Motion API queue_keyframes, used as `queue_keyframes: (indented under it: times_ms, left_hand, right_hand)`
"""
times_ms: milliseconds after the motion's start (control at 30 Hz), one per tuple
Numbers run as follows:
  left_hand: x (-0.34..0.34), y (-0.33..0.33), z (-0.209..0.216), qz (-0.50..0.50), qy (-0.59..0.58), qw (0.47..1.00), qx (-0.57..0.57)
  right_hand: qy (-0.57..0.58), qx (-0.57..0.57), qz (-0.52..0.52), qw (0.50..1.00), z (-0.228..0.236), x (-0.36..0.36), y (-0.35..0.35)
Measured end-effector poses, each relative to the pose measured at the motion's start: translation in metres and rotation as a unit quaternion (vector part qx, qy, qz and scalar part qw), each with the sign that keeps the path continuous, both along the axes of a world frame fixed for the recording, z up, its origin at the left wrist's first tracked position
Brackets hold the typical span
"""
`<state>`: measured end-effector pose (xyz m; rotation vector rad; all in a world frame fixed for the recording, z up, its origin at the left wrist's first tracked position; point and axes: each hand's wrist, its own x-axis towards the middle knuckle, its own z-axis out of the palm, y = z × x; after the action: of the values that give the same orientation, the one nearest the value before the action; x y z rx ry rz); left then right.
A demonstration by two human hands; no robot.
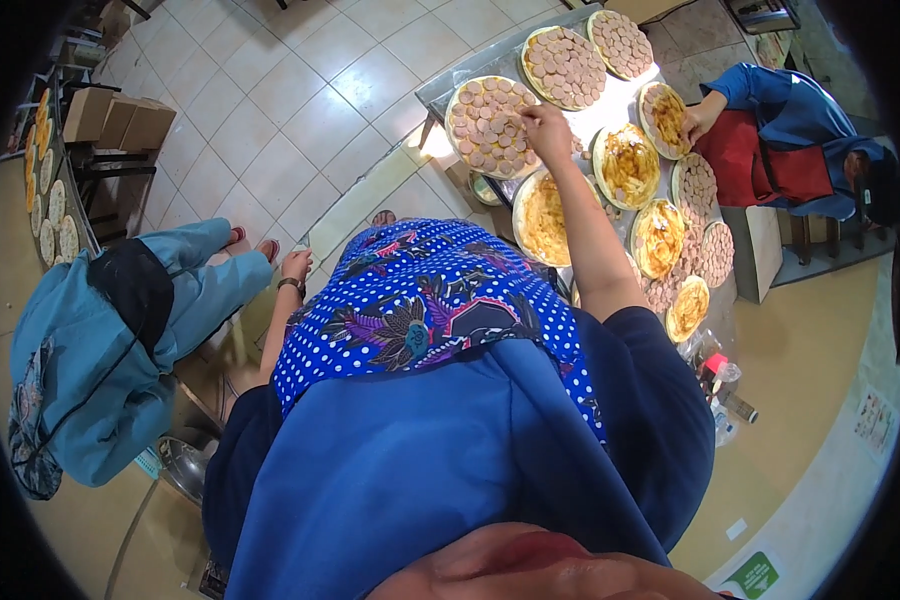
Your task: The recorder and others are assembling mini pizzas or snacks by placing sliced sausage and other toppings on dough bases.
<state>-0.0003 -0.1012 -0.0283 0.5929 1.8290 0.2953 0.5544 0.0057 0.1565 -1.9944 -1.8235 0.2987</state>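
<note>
The right hand (548,133), fingers bent, is at the slice-topped pizza (485,120) by the tabletop's (505,62) left edge; I cannot tell whether it grips a slice. The left hand (296,267) hangs half-curled. Lowering the right forearm (595,235) could smear the nearer sauced pizza (541,222).

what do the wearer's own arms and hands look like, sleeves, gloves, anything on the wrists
Both dark navy sleeves are plain and leave the forearms bare. Neither the left hand nor the right hand wears a glove. A dark band, perhaps a watch, circles the left wrist; none shows on the right.
</note>
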Motion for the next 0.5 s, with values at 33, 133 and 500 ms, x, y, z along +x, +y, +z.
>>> queue_keyframes:
  times_ms: [33,133,500]
  left_hand:
    - [-0.006,-0.003,-0.003,0.005,-0.013,1.0,-0.004]
    - [-0.013,-0.011,-0.006,0.007,-0.014,1.0,-0.021]
    - [0.119,0.071,0.078,-0.104,-0.188,0.977,0.016]
  right_hand:
    - [0.001,0.021,-0.034,0.999,-0.001,0.01,0.004]
    - [-0.017,0.046,-0.047,0.998,-0.006,0.019,0.014]
    - [0.132,0.074,-0.188,0.97,-0.012,0.04,0.008]
